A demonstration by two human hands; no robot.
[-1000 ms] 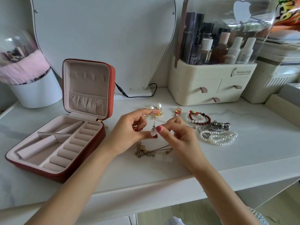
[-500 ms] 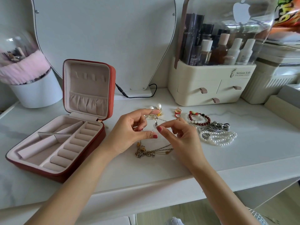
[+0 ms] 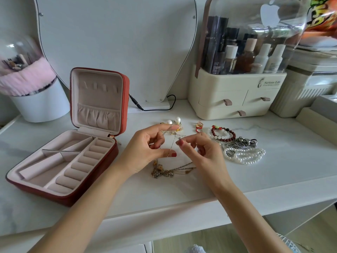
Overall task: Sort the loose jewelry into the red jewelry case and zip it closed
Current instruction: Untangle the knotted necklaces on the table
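The red jewelry case [image 3: 120, 99] stands open at the left, its pink-lined tray holding nothing. Above the middle of the desk my left hand [image 3: 145, 148] and my right hand [image 3: 202, 152] both pinch a thin silver chain [image 3: 171, 146] stretched between their fingertips. Under my hands lies a tangled gold necklace [image 3: 164, 171]. Pearl earrings [image 3: 173, 121] and a red ring [image 3: 199, 126] lie behind. To the right sit a red bead bracelet [image 3: 223, 134], a silver chain bracelet [image 3: 240, 142] and a pearl strand [image 3: 244, 156].
A white mirror [image 3: 116, 42] with a black cable [image 3: 155, 106] stands behind the case. A cream cosmetics organiser [image 3: 235, 99] with drawers is at the back right. A white tub [image 3: 42, 105] with pink fluff sits at the back left. The desk edge [image 3: 182, 210] runs below my wrists.
The white drop pendant seen between my fingers a second ago is no longer visible. My right fingertips have risen slightly, drawing the thin chain taut between both hands.
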